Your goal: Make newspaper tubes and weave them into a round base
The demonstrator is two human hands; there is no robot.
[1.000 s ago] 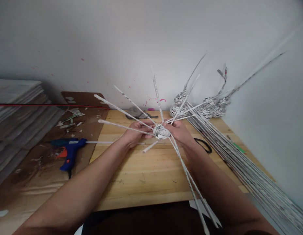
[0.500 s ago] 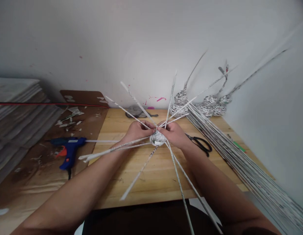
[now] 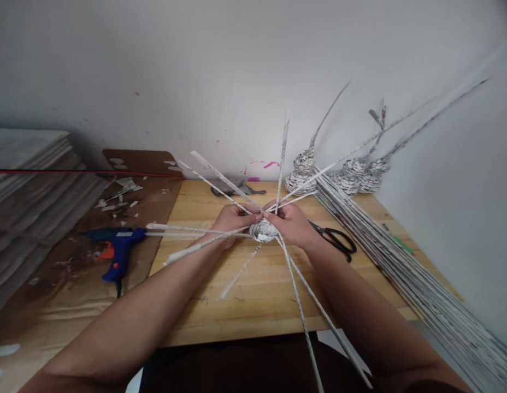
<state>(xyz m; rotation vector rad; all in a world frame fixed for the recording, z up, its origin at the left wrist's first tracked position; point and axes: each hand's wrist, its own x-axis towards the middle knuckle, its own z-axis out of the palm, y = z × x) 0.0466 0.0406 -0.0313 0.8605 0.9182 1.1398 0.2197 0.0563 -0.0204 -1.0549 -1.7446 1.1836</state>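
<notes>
A small round woven piece of rolled newspaper [image 3: 263, 231] is held above the wooden table, with several long paper tubes [image 3: 227, 180] spreading from it in all directions. My left hand [image 3: 236, 219] pinches its far left edge between thumb and fingers. On the far right edge, my right hand [image 3: 287, 220] grips it the same way, thumb close to the left thumb. The fingertips behind the piece are partly hidden. One long tube [image 3: 335, 162] runs from between the hands to the upper right.
Black-handled scissors [image 3: 337, 240] lie right of my right hand, beside a long bundle of paper tubes [image 3: 384, 256]. Woven gourd-shaped pieces [image 3: 300, 174] stand by the wall. A blue glue gun [image 3: 120, 251] and paper scraps [image 3: 120, 194] lie on the left, near stacked sheets [image 3: 28, 207].
The tubes on the left and front of the woven piece have swung: one left tube rose and they spread apart. Both hands keep their hold in nearly the same place.
</notes>
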